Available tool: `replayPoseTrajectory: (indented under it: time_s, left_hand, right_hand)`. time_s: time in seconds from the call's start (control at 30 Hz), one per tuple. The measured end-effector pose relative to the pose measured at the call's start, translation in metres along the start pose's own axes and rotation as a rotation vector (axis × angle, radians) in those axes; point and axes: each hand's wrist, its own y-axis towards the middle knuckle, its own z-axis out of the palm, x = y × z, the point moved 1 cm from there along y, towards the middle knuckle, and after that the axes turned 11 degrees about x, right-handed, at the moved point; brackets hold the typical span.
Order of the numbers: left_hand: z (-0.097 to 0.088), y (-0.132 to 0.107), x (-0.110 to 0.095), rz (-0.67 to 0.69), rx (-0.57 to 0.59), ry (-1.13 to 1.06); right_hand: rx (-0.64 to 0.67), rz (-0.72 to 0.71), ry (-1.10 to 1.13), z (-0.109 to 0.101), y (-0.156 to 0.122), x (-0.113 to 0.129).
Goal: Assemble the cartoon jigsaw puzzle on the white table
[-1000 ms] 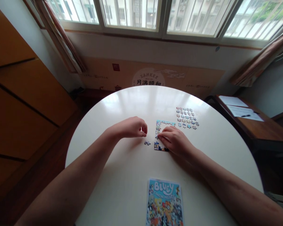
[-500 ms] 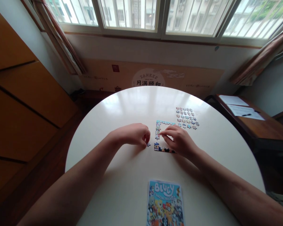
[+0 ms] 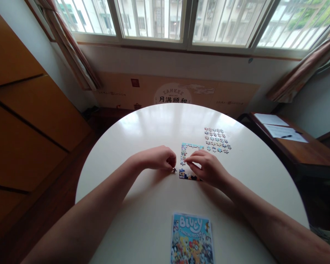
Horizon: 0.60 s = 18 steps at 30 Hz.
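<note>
A person sits at a round white table (image 3: pixel 143 205) under a wide window, both bare forearms reaching in from the near edge. The left hand (image 3: pixel 156 158) lies curled, knuckles up, with its thumb and forefinger pinched on a small dark piece (image 3: pixel 174 170) that rests on the tabletop. The piece lies just left of the puzzle (image 3: pixel 183 157).

The puzzle is a partly built frame near the middle of the table: a pale blue far edge, a many-coloured left side and a darker near edge, with bare table inside. The right hand (image 3: pixel 209 168) covers its right part, thumb and forefinger drawn together at the frame's left side; whether they hold anything cannot be told.

Loose pieces (image 3: pixel 216 140) lie in neat rows just beyond the puzzle, to the right. A bright blue cartoon box (image 3: pixel 191 238) lies flat at the near edge.
</note>
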Motion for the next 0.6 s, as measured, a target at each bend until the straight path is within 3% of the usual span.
replayPoseTrajectory:
  time_s: [0.23,0.6]
  left_hand:
    - [0.01,0.02,0.009,-0.029,-0.099,-0.35]
    - [0.015,0.024,0.004,-0.068,-0.168,-0.458]
  right_hand:
    - [0.013,-0.096,0.039,0.0,0.0,-0.001]
    - [0.016,-0.148,-0.01,-0.001,0.0,0.0]
